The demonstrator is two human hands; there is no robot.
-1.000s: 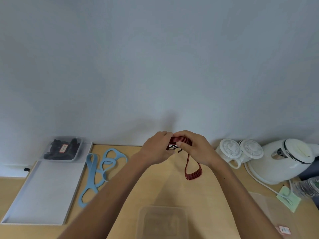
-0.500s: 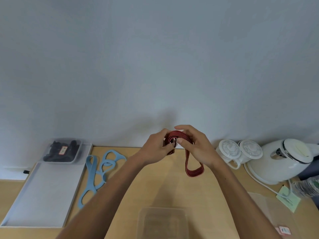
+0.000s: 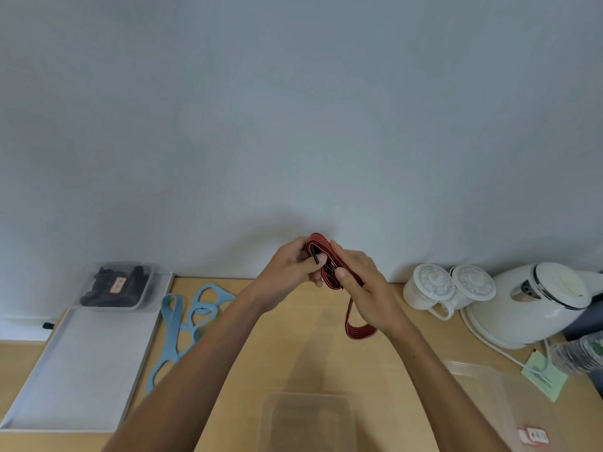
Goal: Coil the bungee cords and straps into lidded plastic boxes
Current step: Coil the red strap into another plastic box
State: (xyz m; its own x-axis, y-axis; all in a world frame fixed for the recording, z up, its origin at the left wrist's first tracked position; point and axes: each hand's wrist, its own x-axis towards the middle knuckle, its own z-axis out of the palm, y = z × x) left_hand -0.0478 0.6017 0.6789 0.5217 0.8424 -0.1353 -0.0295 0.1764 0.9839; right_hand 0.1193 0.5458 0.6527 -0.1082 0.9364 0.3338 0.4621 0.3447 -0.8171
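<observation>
Just below the middle of the frame, both hands were raised above the wooden surface point(image 3: 287, 347), working a red strap point(image 3: 331, 269) with dark stripes. The left hand point(image 3: 287, 270) had its grip closed on the upper fold of the strap, thumb pressed near a small dark end piece, probably to pin the turns already made. The right hand point(image 3: 365, 282) was closed over the strap from the other side, thumb on top, and a loose loop hung down past that wrist, clear of the surface; holding it high likely kept the hanging part from dragging while it was wound. At the bottom centre sat an open clear box point(image 3: 306, 422), directly under the hands, seemingly ready to take the finished coil. A clear lid point(image 3: 489, 386) lay at the lower right, close to a green paper note point(image 3: 545, 376). At the left, a white tray point(image 3: 81, 363) carried a lidded box of dark items point(image 3: 117, 285) at its far end, and a light blue strap point(image 3: 192, 318) lay loose just beside the tray's right edge, apparently not yet coiled. Two white cups point(image 3: 447, 290) and a white kettle point(image 3: 535, 305) crowded the right side by the wall, so the freest room lay in the bare wood between the forearms and in front of the clear box.
</observation>
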